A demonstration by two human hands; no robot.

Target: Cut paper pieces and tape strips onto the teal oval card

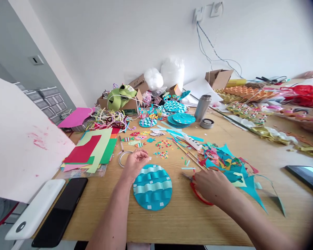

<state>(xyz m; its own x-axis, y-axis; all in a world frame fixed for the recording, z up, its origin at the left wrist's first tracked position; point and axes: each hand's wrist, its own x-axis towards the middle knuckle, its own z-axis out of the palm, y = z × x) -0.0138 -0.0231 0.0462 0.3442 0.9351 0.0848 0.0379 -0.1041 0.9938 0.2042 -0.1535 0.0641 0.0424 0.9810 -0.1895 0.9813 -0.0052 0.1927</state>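
Observation:
A round teal paper disc (152, 187) woven with pale blue wavy strips lies on the wooden table (172, 222) in front of me. My left hand (135, 162) hovers at its upper left edge, fingertips pinched together on something too small to make out. My right hand (211, 185) rests palm down to the right of the disc, on red-handled scissors (198, 194) whose blades point left. A roll of clear tape (124, 158) lies just left of my left hand.
Coloured paper sheets (94, 151) are stacked at left, near a black phone (59, 211) and a white power bank (36, 210). Paper scraps (224, 159), a glue bottle (193, 142), small paper fish (138, 137), more teal discs (181, 119), a steel flask (202, 107) and boxes crowd the back.

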